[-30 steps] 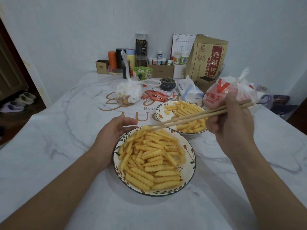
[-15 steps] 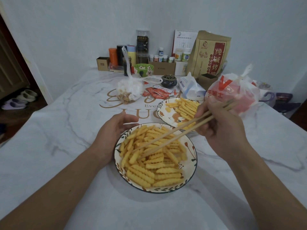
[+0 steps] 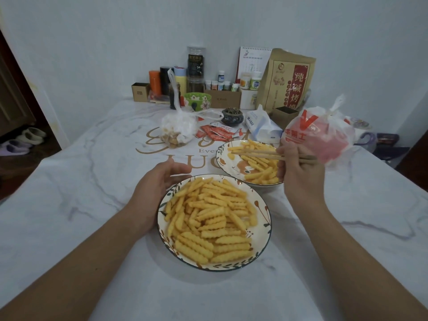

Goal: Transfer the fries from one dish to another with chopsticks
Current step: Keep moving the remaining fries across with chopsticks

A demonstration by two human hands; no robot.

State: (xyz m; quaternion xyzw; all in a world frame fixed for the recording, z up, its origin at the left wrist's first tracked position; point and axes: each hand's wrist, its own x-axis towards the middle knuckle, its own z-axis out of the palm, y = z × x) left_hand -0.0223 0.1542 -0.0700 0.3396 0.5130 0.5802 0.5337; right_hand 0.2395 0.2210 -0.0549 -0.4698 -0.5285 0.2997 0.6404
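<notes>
A white bowl with a leaf-pattern rim [image 3: 264,247] sits close to me, heaped with crinkle-cut fries [image 3: 210,218]. Behind it to the right stands a second patterned dish [image 3: 222,162] with a smaller pile of fries [image 3: 260,167] along its right side. My left hand [image 3: 157,184] rests against the near bowl's left rim, fingers curved around it. My right hand [image 3: 298,174] grips a pair of wooden chopsticks [image 3: 257,154]. They lie almost level over the far dish, tips pointing left near a fry at its left part. Whether a fry is pinched at the tips I cannot tell.
On the marble table [image 3: 69,205], a red-and-white plastic bag [image 3: 319,133] sits just behind my right hand. Beyond the dishes lie red sauce packets [image 3: 217,133], a tissue pack [image 3: 261,126] and a clear bag of snacks [image 3: 178,128]. Jars, bottles and boxes line the wall.
My right hand has swung the chopsticks from the near bowl, where their tips dipped into the fries, back over the far dish. My left hand stays on the near bowl's rim.
</notes>
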